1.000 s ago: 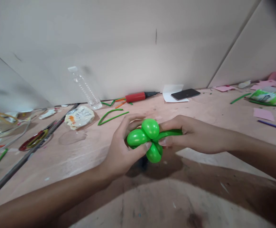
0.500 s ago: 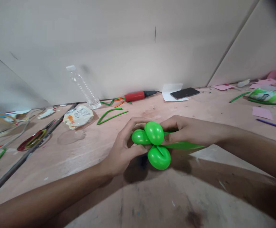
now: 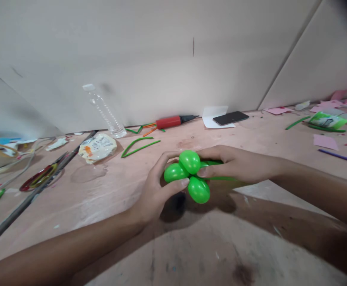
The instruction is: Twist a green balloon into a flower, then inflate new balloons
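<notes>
Both my hands hold a green twisted balloon (image 3: 190, 174) just above the wooden tabletop (image 3: 107, 190). It shows three round bubbles bunched together. My left hand (image 3: 158, 186) wraps around the left bubble, thumb pressed under it. My right hand (image 3: 239, 165) pinches the cluster's right side, and the thin uninflated green tail runs under its fingers toward the right.
A clear plastic bottle (image 3: 103, 111) leans on the back wall. A red balloon pump (image 3: 173, 120), loose green balloons (image 3: 139, 145), a snack wrapper (image 3: 97, 147), a black phone (image 3: 231, 117) on white paper, and pink paper scraps (image 3: 325, 141) lie about. Scissors (image 3: 40, 178) rest at left.
The lower bubble has swung back in closer to the cluster, and the green tail that stuck out to the right is now tucked under my right hand.
</notes>
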`<state>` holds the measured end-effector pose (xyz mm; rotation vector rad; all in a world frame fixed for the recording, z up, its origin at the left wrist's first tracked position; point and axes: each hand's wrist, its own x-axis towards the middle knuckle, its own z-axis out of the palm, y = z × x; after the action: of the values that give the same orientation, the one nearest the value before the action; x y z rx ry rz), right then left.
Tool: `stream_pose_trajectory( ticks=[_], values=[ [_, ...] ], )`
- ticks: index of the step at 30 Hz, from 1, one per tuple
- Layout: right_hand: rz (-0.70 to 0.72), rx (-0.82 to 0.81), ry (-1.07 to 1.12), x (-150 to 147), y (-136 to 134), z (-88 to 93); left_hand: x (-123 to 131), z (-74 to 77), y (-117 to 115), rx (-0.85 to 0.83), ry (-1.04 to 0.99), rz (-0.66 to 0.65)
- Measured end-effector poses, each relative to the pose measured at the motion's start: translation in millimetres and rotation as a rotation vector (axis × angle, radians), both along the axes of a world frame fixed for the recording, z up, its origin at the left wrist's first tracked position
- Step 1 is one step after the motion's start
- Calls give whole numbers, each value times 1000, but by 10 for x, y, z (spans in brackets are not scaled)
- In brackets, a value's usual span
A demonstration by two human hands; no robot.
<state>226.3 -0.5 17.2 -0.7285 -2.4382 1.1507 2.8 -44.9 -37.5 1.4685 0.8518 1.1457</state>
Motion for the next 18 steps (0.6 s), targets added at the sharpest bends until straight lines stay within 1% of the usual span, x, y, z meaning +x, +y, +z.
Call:
stream_pose_trajectory(
  ticks=[2, 4, 5, 8, 11, 13, 18],
  values=[
    [-88, 12, -13, -16, -28, -11, -12, 4, 24, 69, 72, 32],
    [-193, 91, -71, -24, -54, -10, -10, -3, 48, 101, 112, 77],
    [-224, 142, -124, -23, -66, -5, -4, -11, 59, 112, 119, 107],
    [-231, 258, -282, -17, -97, 13, 21, -46, 82, 149, 125, 187],
    [-248, 330, -352, -26, -118, -8, 32, -82, 98, 159, 147, 191],
    [-276, 390, -375, -34, -110, -50, 26, -96, 113, 167, 164, 194],
    [-379, 559, -426, -34, -10, -196, -13, -106, 174, 209, 208, 268]
  ],
)
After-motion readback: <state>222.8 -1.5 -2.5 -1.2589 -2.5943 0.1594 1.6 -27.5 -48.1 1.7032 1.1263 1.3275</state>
